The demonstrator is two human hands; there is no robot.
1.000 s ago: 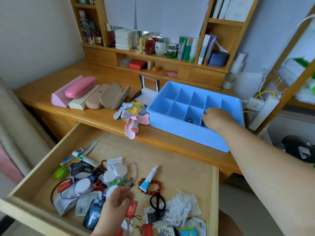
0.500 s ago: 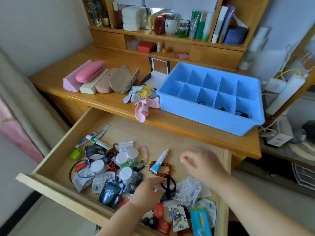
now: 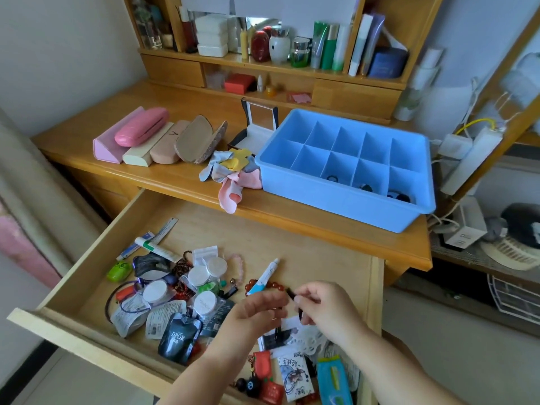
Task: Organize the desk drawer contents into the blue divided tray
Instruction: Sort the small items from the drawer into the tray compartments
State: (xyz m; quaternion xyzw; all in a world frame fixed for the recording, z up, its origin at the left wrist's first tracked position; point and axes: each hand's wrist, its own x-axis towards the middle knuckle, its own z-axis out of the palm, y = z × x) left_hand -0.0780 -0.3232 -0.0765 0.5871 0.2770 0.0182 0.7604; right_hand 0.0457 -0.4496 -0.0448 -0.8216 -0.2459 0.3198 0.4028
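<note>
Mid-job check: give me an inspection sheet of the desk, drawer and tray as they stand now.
Surface: wooden desk, drawer pulled open.
Job's things: blue divided tray on the desk; small dark items in three front compartments, the rest look empty.
Clutter: drawer holds tubes, round white tubs, sachets, a red bead bracelet; glasses cases and cloths on the desk.
Grippers: left hand and right hand together pinch a small dark item over the drawer.
Cables: power strip with cables right of the tray.
Surroundings: shelf of bottles behind.
</note>
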